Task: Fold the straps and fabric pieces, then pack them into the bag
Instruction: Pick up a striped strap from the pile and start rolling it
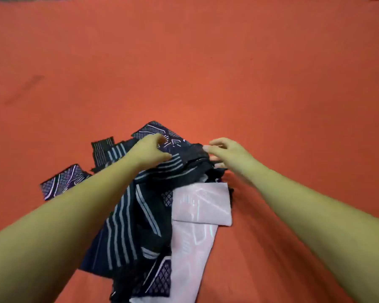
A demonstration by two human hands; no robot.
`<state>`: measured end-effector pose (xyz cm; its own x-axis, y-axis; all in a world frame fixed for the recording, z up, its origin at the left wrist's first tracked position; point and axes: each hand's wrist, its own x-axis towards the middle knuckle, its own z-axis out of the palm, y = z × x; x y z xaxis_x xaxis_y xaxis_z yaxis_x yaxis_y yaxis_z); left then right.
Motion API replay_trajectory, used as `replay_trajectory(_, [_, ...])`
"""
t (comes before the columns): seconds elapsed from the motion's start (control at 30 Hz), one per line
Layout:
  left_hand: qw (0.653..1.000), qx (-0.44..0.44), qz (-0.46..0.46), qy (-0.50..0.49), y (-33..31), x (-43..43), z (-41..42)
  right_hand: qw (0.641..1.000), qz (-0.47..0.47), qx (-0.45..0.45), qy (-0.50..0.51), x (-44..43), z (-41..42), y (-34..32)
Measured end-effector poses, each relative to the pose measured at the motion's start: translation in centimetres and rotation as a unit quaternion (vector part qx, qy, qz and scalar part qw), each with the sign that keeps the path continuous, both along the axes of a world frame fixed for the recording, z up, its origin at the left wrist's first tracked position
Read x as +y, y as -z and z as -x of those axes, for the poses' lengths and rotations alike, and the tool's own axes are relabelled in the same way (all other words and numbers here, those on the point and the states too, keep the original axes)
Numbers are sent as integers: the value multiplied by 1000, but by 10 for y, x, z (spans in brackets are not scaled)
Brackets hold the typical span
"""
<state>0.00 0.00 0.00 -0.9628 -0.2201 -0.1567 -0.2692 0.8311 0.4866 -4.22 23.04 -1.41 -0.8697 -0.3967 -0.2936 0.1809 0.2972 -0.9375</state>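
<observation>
Dark patterned fabric pieces (140, 215) and a pink piece (201, 204) lie heaped on the orange surface (206, 62), partly under forearms. Left hand (152, 149) grips the top; whether the right hand (228, 156) pinches the black edge is unclear.

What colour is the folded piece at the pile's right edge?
The folded piece is pale pink; head view.
</observation>
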Motion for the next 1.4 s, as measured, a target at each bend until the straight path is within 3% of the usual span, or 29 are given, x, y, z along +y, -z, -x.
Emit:
replay_trajectory(0.1, [998,-30,54,-6,40,-9,-5,991,-90,92,20,-27,-4,47])
replay_trajectory(0.17, [990,-45,137,0,57,-14,-8,988,-99,116,17,-41,-6,67])
replay_trajectory(0.23, [980,-8,198,21,61,-18,-8,985,-88,145,27,-49,-6,76])
replay_trajectory(0.43, [976,202,33,67,25,-12,-54,963,-92,247,63,-53,-43,58])
replay_trajectory(0.57, [958,235,9,166,-11,4,-111,940,-128,315,-32,-30,-91,16])
replay_trajectory(0.67, [948,248,0,199,-40,17,-145,937,-85,330,-72,-15,-132,-25])
replay_trajectory(0.83, [964,172,-19,202,-53,21,-190,942,-66,320,-83,13,-189,-76])
replay_trajectory(0.97, [980,118,86,136,-40,25,-208,942,-59,326,-62,32,-221,-99])
replay_trajectory(1.1, [981,131,133,58,-17,6,-224,957,10,286,43,66,-230,-110])
replay_trajectory(1.13, [981,142,128,45,-15,1,-230,955,-3,286,78,78,-226,-109])
replay_trajectory(1.2, [980,170,89,59,-13,-1,-239,931,-142,323,95,102,-218,-101])
replay_trajectory(1.27, [973,203,27,108,-19,11,-245,883,-333,328,39,118,-219,-92])
replay_trajectory(1.3, [967,218,-1,132,-25,21,-249,865,-383,323,3,119,-222,-87])
replay_trajectory(1.37, [958,221,-39,180,-39,43,-253,856,-386,336,-72,110,-239,-81])
replay_trajectory(1.4, [954,211,-49,206,-46,54,-254,876,-330,336,-103,102,-249,-80])
